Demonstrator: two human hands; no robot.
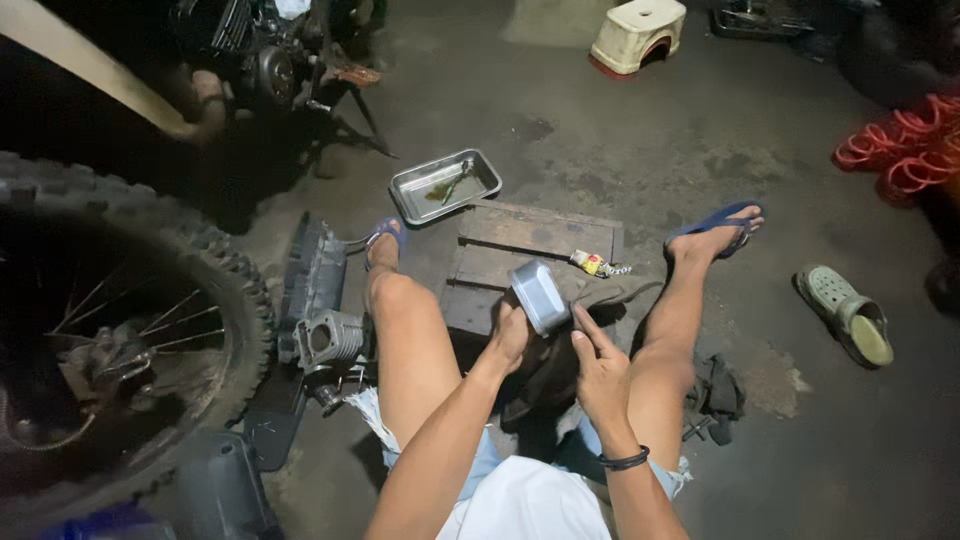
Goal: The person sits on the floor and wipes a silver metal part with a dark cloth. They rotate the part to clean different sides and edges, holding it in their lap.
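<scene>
I sit on the floor with my legs spread, in blue sandals. My left hand (512, 335) grips a small rectangular metal tin (540, 296), tilted on its side above a wooden board (530, 250). My right hand (600, 370) is just right of the tin, its thumb and forefinger apart and reaching up to the tin's lower edge; I cannot tell if they touch it. A black band circles that wrist.
A metal tray (445, 185) with green residue lies beyond the board. An engine cylinder (328, 340) sits by my left knee, next to a knobby motorcycle wheel (120, 330). A grey clog (845, 313), red hose coils (905, 155) and a plastic stool (638, 35) lie further off.
</scene>
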